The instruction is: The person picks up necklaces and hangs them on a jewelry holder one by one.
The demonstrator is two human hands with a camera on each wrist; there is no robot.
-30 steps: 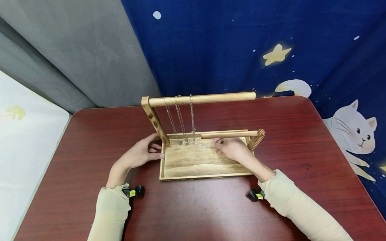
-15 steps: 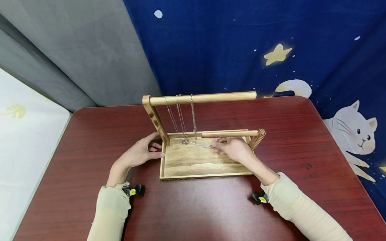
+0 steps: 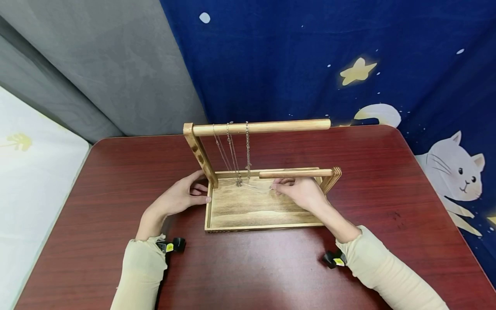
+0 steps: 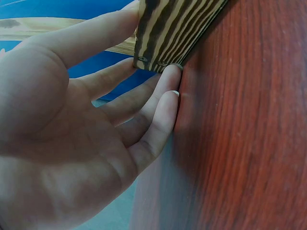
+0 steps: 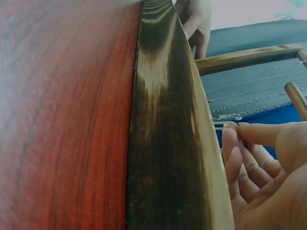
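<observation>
A wooden jewelry stand [image 3: 255, 219] has a tray base, a high bar [image 3: 286, 126] and a lower bar [image 3: 298, 173]. Several fine chain necklaces [image 3: 248, 148] hang from the high bar's left half. Their lower ends gather in a small cluster [image 3: 239, 183] over the tray. A thin pale strand, apparently part of a necklace, runs from there to my right hand [image 3: 300, 193], whose thumb and forefinger [image 5: 231, 128] pinch its end beneath the lower bar. My left hand [image 3: 180, 193] grips the tray's left end, with thumb and fingers on either side of the striped wood [image 4: 165, 33].
The stand rests on a dark red table [image 3: 248, 267]. Behind are a grey curtain [image 3: 116, 64] and a blue curtain [image 3: 263, 56] with stars and a cat. A wooden upright [image 3: 199, 155] rises close to my left fingers; another upright [image 3: 330, 180] stands beside my right hand.
The lower ends of the left hanging necklaces have swung a little to the right and bunched together. My right forearm has shifted slightly right; my left hand has stayed in place.
</observation>
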